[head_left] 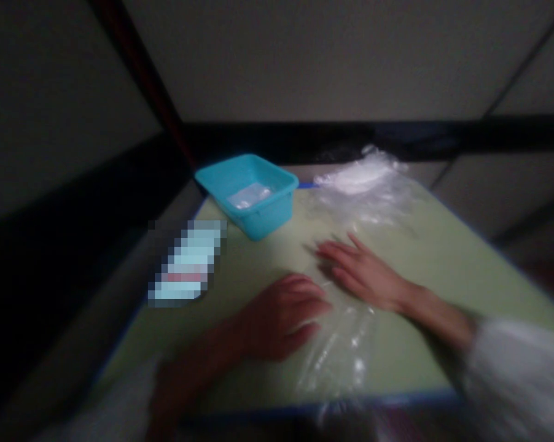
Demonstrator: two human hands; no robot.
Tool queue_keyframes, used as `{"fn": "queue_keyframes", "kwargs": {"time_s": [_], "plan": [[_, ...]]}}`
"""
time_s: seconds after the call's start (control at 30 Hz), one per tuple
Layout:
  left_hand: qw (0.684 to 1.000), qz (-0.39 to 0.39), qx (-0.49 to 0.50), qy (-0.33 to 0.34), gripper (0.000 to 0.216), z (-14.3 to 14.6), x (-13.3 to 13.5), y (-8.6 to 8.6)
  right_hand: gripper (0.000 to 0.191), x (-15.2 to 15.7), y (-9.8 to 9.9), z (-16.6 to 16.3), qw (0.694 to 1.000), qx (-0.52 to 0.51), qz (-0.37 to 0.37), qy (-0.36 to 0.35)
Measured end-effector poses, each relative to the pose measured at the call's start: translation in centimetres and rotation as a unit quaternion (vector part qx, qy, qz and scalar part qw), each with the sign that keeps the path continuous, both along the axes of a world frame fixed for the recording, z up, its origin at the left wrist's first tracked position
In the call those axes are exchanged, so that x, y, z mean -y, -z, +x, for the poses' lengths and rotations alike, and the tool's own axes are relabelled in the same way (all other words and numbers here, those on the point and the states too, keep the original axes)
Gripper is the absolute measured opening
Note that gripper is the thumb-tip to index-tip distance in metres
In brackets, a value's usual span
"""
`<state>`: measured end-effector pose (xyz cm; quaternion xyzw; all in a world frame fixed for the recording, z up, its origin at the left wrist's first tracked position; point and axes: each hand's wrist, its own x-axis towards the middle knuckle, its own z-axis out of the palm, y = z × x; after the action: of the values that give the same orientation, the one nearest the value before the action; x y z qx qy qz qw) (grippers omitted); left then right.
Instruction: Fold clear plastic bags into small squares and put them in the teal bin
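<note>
A clear plastic bag (341,353) lies on the pale green table in front of me, and its lower end hangs over the near edge. My left hand (284,316) is at the bag's upper left side. Its fingers are slightly bent, the thumb stands apart, and nothing shows between them. Just beyond the bag's top, my right hand (366,270) is low over the table with its fingers stretched out and no object in it. Blur hides whether either hand touches the plastic.
A turquoise plastic basket (270,218) at the back left holds a clear packet (250,195). Crumpled clear plastic bags (364,178) lie at the back right. A pixelated, light-coloured flat object (187,264) is at the left edge. The table (424,245) has a blue rim.
</note>
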<state>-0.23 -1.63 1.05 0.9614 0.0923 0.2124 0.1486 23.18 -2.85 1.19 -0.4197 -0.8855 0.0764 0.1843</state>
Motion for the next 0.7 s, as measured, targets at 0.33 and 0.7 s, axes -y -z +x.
{"fn": "queue_keyframes", "kwargs": {"time_s": [0.33, 0.7], "plan": [[0.984, -0.080, -0.062, -0.145, 0.047, 0.5, -3.8, 0.8, 0.042, -0.3, -0.2, 1.5, 0.991, -0.011, 0.044, 0.128], [0.965, 0.059, -0.046, -0.251, 0.035, -1.1, -4.5, 0.6, 0.042, -0.4, 0.0, 2.8, 0.987, -0.004, 0.052, 0.151]]}}
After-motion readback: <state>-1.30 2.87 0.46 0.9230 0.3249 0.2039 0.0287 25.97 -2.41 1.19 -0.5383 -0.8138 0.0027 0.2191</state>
